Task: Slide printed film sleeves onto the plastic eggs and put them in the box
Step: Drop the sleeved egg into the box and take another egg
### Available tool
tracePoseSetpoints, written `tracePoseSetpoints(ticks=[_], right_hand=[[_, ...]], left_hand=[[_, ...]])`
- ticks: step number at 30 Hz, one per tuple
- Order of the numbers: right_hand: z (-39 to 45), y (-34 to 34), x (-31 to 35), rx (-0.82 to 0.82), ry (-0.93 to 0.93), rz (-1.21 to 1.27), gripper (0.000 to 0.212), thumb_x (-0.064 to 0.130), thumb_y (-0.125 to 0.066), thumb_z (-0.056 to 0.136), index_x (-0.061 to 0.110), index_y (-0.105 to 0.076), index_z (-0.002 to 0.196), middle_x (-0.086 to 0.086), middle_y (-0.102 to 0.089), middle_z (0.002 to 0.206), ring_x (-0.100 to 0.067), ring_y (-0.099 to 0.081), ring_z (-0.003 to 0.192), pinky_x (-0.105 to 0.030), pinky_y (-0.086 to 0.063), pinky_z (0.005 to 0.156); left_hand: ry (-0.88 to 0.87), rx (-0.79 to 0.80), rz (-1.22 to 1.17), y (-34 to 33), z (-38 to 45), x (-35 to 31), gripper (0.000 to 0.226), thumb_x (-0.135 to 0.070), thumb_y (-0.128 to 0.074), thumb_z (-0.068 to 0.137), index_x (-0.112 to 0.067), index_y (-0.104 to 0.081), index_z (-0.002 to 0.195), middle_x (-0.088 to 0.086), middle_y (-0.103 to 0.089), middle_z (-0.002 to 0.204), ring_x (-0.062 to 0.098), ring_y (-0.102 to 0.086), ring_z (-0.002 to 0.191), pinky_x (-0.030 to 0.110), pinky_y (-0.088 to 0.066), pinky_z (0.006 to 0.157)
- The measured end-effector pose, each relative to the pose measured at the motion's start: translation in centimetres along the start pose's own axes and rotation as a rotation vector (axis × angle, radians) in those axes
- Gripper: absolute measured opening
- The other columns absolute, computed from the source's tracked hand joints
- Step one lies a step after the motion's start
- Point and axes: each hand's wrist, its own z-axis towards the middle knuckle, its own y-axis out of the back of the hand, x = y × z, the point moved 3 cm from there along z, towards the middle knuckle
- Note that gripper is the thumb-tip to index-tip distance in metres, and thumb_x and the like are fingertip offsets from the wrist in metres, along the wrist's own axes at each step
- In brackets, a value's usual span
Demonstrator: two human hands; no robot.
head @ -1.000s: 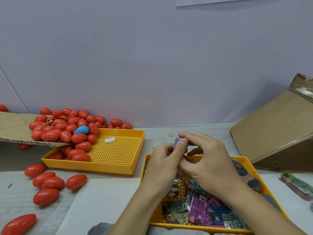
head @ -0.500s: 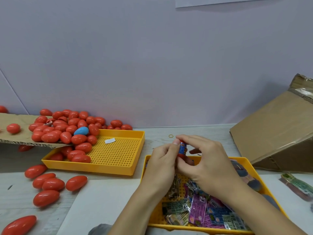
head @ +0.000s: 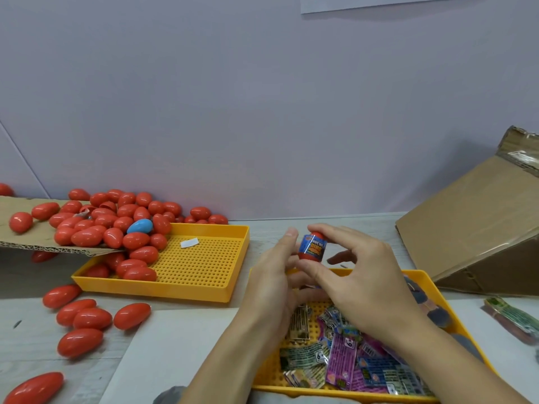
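A red plastic egg (head: 312,246) with a blue printed film sleeve round its middle stands upright above the near tray. My right hand (head: 358,281) pinches it between forefinger on top and thumb underneath. My left hand (head: 272,282) is beside the egg on its left, fingers straight, the thumb close to or touching the sleeve. Below both hands, a yellow perforated tray (head: 424,282) holds several flat printed sleeves (head: 341,363). The cardboard box (head: 478,237) lies tilted at the right.
A second yellow tray (head: 204,263) at the left holds a heap of red eggs (head: 116,225) and one blue egg (head: 140,225), spilling from a cardboard flap (head: 17,231). Loose red eggs (head: 84,316) lie on the table's left. A sleeve bundle (head: 513,319) lies far right.
The sleeve has slid down onto the egg's middle. The egg now stands upright, lifted slightly, with my right hand pinching it top and bottom and my left fingers straightened beside it.
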Motion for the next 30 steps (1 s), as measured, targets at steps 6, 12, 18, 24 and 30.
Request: tracePoseSetpoints(ticks=[6, 12, 18, 24, 30], right_hand=[[0.15, 0.06, -0.62, -0.036, -0.005, -0.054, 0.05, 0.037, -0.074, 0.081, 0.032, -0.061, 0.128, 0.022, -0.064, 0.107, 0.005, -0.058, 0.104, -0.015, -0.05, 0.076], [0.17, 0.25, -0.04, -0.074, 0.021, 0.007, 0.039, 0.032, -0.078, 0.076, 0.032, -0.068, 0.113, 0.023, -0.067, 0.101, 0.002, -0.06, 0.103, -0.024, -0.051, 0.072], [0.12, 0.28, 0.05, -0.062, 0.023, 0.0, 0.041, 0.034, -0.08, 0.075, 0.032, -0.068, 0.114, 0.023, -0.066, 0.102, 0.002, -0.06, 0.104, -0.023, -0.05, 0.074], [0.13, 0.16, -0.18, -0.059, 0.025, 0.011, 0.039, 0.029, -0.079, 0.078, 0.03, -0.068, 0.116, 0.022, -0.067, 0.104, 0.003, -0.06, 0.104, -0.018, -0.05, 0.074], [0.16, -0.03, -0.8, -0.023, 0.0, 0.017, 0.038, 0.02, -0.068, 0.09, 0.029, -0.063, 0.126, 0.02, -0.065, 0.111, 0.004, -0.057, 0.106, -0.01, -0.05, 0.072]], left_hand=[[0.005, -0.028, 0.015, -0.05, 0.06, -0.3, 0.028, -0.022, -0.058, 0.097, 0.004, -0.067, 0.097, 0.018, -0.07, 0.078, 0.026, -0.072, 0.072, 0.031, -0.059, 0.062], [0.094, 0.031, -0.184, -0.4, -0.23, -0.4, 0.035, -0.019, -0.04, 0.103, 0.007, -0.064, 0.103, 0.025, -0.07, 0.078, 0.034, -0.073, 0.08, 0.035, -0.061, 0.063], [0.118, 0.056, -0.207, -0.33, -0.33, -0.38, 0.038, -0.019, -0.037, 0.104, 0.008, -0.063, 0.107, 0.026, -0.069, 0.077, 0.031, -0.072, 0.075, 0.035, -0.061, 0.063], [0.127, 0.046, -0.237, -0.2, -0.26, -0.28, 0.037, -0.016, -0.04, 0.102, 0.01, -0.066, 0.106, 0.03, -0.07, 0.086, 0.036, -0.073, 0.081, 0.036, -0.063, 0.068], [0.081, 0.026, -0.223, 0.27, 0.2, -0.17, 0.028, -0.01, -0.051, 0.098, 0.009, -0.061, 0.117, 0.029, -0.07, 0.108, 0.032, -0.073, 0.094, 0.034, -0.062, 0.079]])
